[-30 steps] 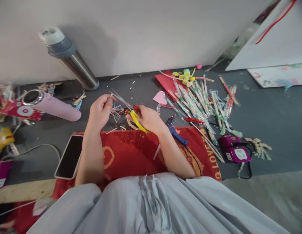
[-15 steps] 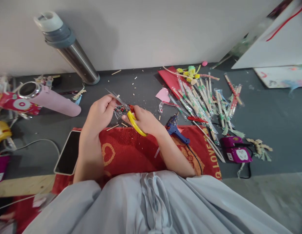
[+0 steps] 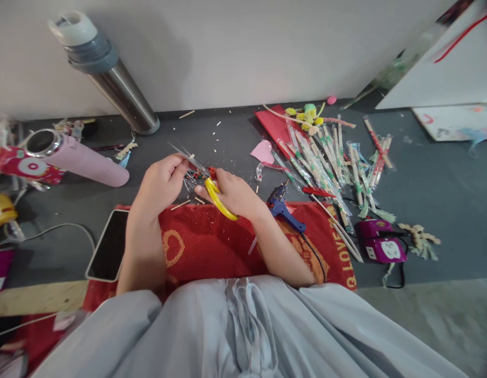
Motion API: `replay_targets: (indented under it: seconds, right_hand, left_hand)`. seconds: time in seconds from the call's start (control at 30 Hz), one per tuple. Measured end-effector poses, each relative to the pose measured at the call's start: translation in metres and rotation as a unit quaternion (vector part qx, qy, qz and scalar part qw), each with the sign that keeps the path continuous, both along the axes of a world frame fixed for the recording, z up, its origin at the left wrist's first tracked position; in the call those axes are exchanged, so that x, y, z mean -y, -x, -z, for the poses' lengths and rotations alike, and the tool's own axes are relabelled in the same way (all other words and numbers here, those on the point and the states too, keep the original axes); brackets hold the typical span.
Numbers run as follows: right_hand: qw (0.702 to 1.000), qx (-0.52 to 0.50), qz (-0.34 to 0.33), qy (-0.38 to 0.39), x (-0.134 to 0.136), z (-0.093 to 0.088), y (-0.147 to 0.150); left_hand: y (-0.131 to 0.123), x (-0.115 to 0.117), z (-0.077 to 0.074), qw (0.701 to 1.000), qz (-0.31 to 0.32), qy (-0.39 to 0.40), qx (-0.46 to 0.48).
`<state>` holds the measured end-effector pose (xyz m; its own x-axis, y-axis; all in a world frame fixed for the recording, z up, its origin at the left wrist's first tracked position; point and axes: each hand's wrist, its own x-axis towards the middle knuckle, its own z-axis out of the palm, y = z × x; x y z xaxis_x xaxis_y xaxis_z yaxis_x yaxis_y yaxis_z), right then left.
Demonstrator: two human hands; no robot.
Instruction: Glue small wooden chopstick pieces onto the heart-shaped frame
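Observation:
My right hand (image 3: 231, 193) is wrapped round the yellow handles of a pair of scissors (image 3: 216, 198), whose blades point up and left. My left hand (image 3: 165, 178) is pinched beside the blades, near a tiny pale piece; what its fingers hold is too small to name. Under the blades lies a small pile of thin pale strands (image 3: 191, 180) with red and green bits. Both forearms rest over a red towel (image 3: 204, 236) with an orange heart pattern.
Left stand a steel thermos (image 3: 127, 94) and a pink bottle (image 3: 90, 165), near a phone (image 3: 107, 247). Right lie a blue glue gun (image 3: 285, 210), many wrapped sticks (image 3: 322, 163), a pink paper heart (image 3: 262, 152) and a purple power socket (image 3: 379, 241) with cables.
The view has shifted very slightly. Both hands and the scissors stay nearly where they were, with the blades looking a little more spread.

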<state>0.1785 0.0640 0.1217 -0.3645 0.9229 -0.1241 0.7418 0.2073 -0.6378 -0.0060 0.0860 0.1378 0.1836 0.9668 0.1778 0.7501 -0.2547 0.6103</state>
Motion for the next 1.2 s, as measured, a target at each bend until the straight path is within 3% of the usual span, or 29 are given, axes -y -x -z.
replay_targets:
  seconds: [0.57, 1.2]
  right_hand:
    - [0.999, 0.038, -0.005, -0.005, 0.0008, -0.0026, 0.0023]
    - [0.996, 0.064, 0.04, 0.036, -0.0038, -0.0026, 0.0083]
  left_hand:
    - [0.0039, -0.0044, 0.0028, 0.998, 0.031, 0.022, 0.04]
    - [0.0058, -0.0062, 0.0056, 0.999, -0.008, 0.046, -0.007]
